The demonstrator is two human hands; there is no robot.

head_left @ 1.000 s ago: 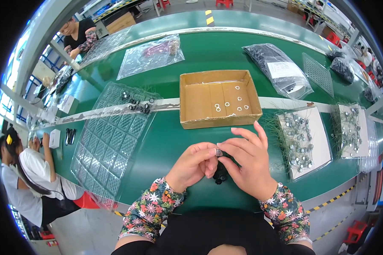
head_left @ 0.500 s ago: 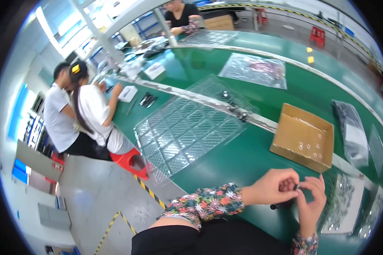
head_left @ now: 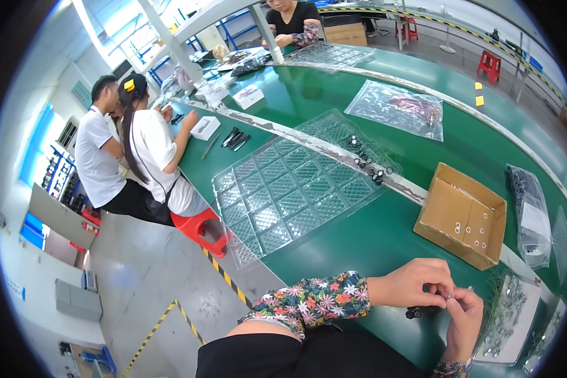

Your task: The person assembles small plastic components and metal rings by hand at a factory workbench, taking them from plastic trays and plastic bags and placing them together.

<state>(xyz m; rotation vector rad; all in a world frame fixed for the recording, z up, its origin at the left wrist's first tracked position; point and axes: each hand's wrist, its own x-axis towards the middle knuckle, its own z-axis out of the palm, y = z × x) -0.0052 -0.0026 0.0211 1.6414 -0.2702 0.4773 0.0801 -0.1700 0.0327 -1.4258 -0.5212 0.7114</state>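
Left hand [head_left: 421, 281] and right hand [head_left: 465, 315] pinch a tiny part [head_left: 448, 297]; a slip could lose it among black pieces [head_left: 413, 312].

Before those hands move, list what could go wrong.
The small piece pinched between left hand and right hand might slip. The loose black parts close by the hands could get knocked away. The white rings, loose in the open cardboard box, might spill if it is bumped.
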